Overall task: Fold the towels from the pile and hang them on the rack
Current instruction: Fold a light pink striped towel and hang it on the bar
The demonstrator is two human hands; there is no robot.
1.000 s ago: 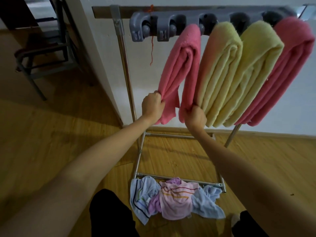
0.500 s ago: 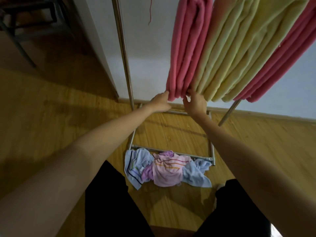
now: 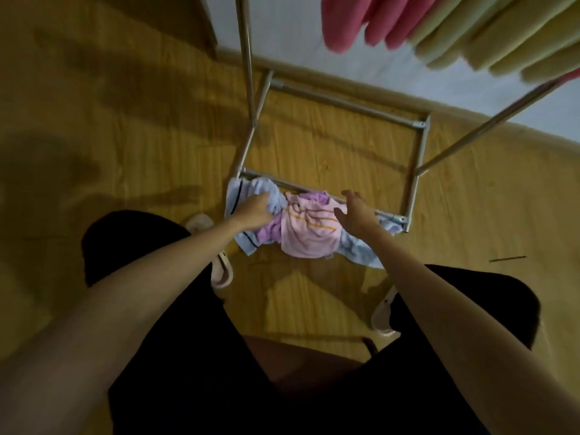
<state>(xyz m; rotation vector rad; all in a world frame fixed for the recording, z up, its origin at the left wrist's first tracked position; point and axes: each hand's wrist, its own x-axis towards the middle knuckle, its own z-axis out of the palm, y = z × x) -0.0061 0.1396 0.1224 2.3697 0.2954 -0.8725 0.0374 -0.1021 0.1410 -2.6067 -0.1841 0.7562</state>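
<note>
You are viewing a dim, warm-toned indoor frame. The wooden floor (image 3: 314, 142) is unevenly lit: a brighter patch lies inside the rack base (image 3: 332, 103), while broad soft shadows cover the floor at the left. The shadows fall toward the left and toward you, so the light appears to come from the upper right. Motion blur softens the hanging towels (image 3: 439, 29) at the top right and both forearms. Wide-angle distortion bends the rack poles and stretches the arms at the lower corners. The dark clothing (image 3: 188, 372) shows no detail. No glare is present.
</note>
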